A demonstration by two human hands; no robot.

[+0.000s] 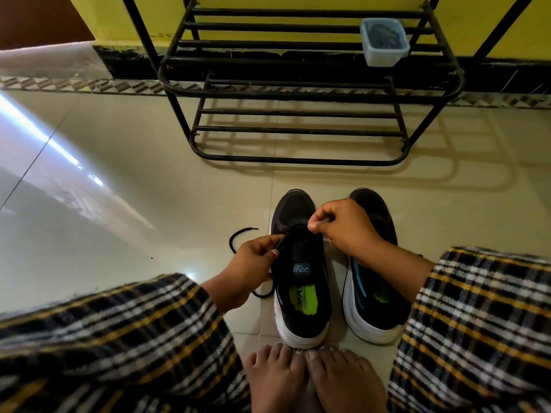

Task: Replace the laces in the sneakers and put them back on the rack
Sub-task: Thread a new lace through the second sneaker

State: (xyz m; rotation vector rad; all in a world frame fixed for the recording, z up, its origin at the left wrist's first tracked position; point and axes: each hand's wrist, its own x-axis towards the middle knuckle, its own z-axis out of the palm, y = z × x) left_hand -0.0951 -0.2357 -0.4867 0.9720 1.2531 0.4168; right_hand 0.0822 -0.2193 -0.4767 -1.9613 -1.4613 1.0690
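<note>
Sneakers (337,272) stand side by side on the floor (149,204) while both hands, left (253,263) and right (343,225), pinch the black lace (238,236) over the left shoe.

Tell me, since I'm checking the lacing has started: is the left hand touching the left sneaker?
Touching. The head view shows the left hand pinching the black lace right against the left sneaker at its eyelet edge.

Plaid sleeves (477,323), blk/wht/yellow; bare feet (316,380).

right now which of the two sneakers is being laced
The left sneaker: both hands pinch its black lace at the eyelets. The right sneaker sits untouched beside it.
</note>
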